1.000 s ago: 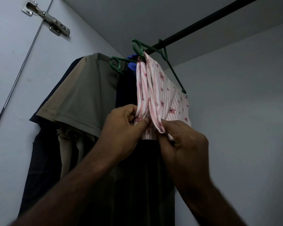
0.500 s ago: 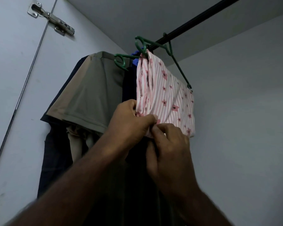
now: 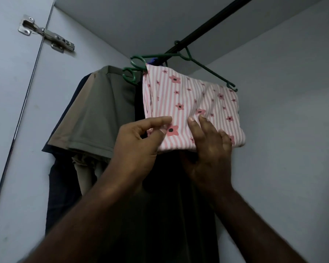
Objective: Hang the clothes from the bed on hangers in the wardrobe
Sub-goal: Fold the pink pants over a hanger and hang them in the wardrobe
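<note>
A pink striped cloth (image 3: pixel 190 103) with little flowers is draped over a green hanger (image 3: pixel 207 70). The hanger is hooked on the dark rail (image 3: pixel 213 23) near the rail's left end, close to the top back corner of the wardrobe. The lower left corner of the cloth is pinched between the thumb and fingers of the left hand (image 3: pixel 139 147). The right hand (image 3: pixel 209 152) is laid flat against the lower edge of the cloth, with its fingers spread and not closed around anything. An olive shirt (image 3: pixel 95 111) and dark clothes (image 3: pixel 65 186) are hung just beside the cloth, on its left. A metal hinge (image 3: pixel 46 34) is fixed at the top edge of the wardrobe door (image 3: pixel 10 92).
</note>
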Tool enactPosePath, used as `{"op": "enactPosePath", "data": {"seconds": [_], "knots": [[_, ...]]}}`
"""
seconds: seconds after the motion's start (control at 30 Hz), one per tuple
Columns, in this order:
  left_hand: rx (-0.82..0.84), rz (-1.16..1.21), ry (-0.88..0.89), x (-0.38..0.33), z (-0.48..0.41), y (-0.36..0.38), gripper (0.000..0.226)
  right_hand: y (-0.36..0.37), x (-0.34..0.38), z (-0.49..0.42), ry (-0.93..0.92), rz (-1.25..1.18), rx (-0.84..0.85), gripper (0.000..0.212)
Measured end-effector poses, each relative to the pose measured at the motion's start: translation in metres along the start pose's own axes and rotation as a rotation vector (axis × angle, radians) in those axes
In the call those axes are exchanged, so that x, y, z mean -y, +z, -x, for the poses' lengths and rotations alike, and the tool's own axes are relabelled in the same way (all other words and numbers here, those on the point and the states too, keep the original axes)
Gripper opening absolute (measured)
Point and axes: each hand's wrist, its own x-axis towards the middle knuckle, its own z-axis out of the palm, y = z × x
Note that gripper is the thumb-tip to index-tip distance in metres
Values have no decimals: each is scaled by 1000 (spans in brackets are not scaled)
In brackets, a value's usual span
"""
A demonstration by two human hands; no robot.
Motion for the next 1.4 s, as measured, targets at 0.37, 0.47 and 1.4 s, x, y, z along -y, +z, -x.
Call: {"op": "enactPosePath", "data": {"seconds": [0.37, 0.47, 1.4], "knots": [[-44, -61, -34, 8, 0, -16, 17, 12, -28, 20, 82, -195, -120, 61], [-41, -110, -4, 14, 7, -17, 16, 7, -26, 31, 87, -209, -107, 63], [-93, -138, 17, 21, -1, -5, 15, 0, -77, 62, 308, -296, 7, 28]]}}
